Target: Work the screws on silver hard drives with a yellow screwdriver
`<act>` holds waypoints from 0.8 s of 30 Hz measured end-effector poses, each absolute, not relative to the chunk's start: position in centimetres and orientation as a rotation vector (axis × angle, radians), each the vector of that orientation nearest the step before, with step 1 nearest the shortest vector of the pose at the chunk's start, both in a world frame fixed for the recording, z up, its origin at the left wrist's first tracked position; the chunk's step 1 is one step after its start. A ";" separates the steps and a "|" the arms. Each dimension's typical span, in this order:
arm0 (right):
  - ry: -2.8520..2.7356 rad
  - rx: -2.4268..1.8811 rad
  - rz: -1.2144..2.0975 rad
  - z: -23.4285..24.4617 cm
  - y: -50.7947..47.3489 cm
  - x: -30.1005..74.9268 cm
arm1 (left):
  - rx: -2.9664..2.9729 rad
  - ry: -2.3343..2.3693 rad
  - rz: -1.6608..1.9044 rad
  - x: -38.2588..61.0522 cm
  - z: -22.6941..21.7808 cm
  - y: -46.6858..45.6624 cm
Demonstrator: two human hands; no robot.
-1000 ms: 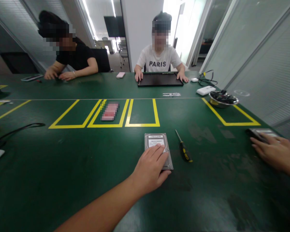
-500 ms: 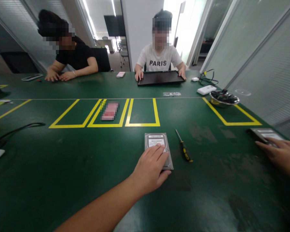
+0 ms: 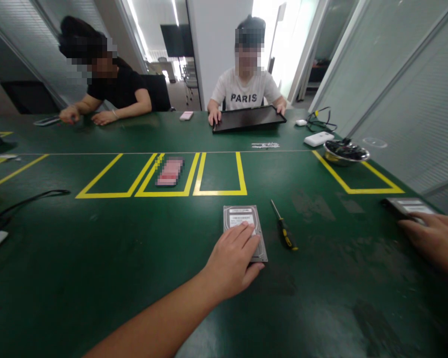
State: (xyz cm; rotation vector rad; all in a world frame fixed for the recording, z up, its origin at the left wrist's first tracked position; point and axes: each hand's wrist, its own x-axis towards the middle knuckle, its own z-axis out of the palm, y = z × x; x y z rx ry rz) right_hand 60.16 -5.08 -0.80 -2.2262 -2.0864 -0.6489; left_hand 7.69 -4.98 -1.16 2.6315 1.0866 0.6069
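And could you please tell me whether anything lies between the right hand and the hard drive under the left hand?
Yes, the screwdriver lies between them, beside the hard drive but apart from it, nearer to it than to the right hand.

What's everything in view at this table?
screwdriver: one, black and yellow, beside hard drive
hard drive: one, silver, centre
second unit: one, grey, right edge
tape outlines: several, yellow, middle
pixelated item: one, pink, inside outline
bowl: one, silver, far right
box: one, white, beside bowl
flat panel: one, black, far side
cables: several, black, left and right
small items: several, mixed, scattered
people: two, black shirt, white shirt, opposite
left hand: one, on hard drive
right hand: one, on second unit
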 end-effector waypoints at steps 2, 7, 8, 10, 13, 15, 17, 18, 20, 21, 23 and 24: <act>-2.194 -2.264 -0.716 -0.4 -4.9 59.3 | 2.635 1.088 0.604 7.7 -1.2 -5.0; -2.042 -2.266 -0.818 1.6 -3.4 54.5 | 2.653 1.085 0.595 7.7 -1.3 -4.9; -2.043 -2.210 -0.790 2.2 -3.1 52.8 | 2.658 1.084 0.591 7.6 -1.3 -4.9; -2.147 -2.014 -0.653 3.6 -2.5 48.7 | 2.672 1.080 0.584 7.6 -1.4 -4.8; -2.264 -1.686 -0.390 5.5 -2.6 41.5 | 2.690 1.073 0.581 7.6 -1.4 -4.8; -2.312 -1.429 -0.235 6.4 -3.3 36.6 | 2.690 1.075 0.586 7.5 -1.3 -4.9; -2.323 -1.275 -0.081 7.1 -4.4 32.2 | 2.682 1.077 0.600 7.5 -1.4 -4.9; -2.313 -1.201 -0.003 7.3 -5.0 30.2 | 2.674 1.072 0.617 7.5 -1.5 -4.8; -2.302 -1.092 0.156 7.6 -6.1 27.0 | 2.653 1.033 0.675 7.5 -2.0 -4.7; -2.294 -1.061 0.224 7.7 -6.6 25.8 | 2.645 0.995 0.723 7.5 -2.4 -4.6; -2.234 -0.998 0.304 7.7 -7.1 24.0 | 2.631 0.910 0.837 7.6 -3.0 -4.4; -2.190 -0.983 0.328 7.6 -7.1 23.4 | 2.616 0.885 0.884 7.6 -3.2 -4.3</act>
